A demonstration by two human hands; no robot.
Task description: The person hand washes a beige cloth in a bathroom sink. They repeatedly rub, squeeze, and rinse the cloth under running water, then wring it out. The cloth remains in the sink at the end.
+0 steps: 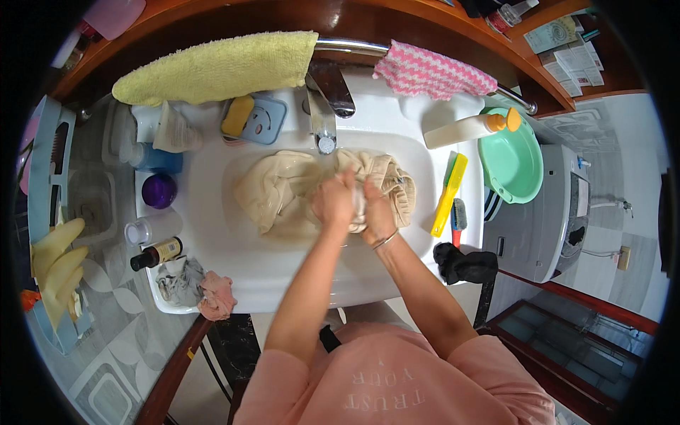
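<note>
A wet cream-coloured garment [279, 186] with a ribbed, gathered band lies spread in the white washbasin [207, 212], partly in water. My left hand [336, 201] and my right hand [378, 212] grip a bunched fold of it between them, close together near the basin's middle. Both hands are somewhat blurred. The fingers are partly hidden by the cloth. Above them juts the metal faucet [323, 119], its dark lever on top. Part of the garment spreads out to the left of my hands, and the ribbed band lies to the right.
Right rim: a pump bottle [459, 135], a yellow brush [449, 194], a smaller brush [458, 223] and black cloth [465, 263]. Beyond is a green plastic basin [510, 159]. Left rim: several bottles, a purple ball-like object [159, 191], crumpled cloths [217, 295]. Behind: a soap box [265, 119], yellow towel [223, 69].
</note>
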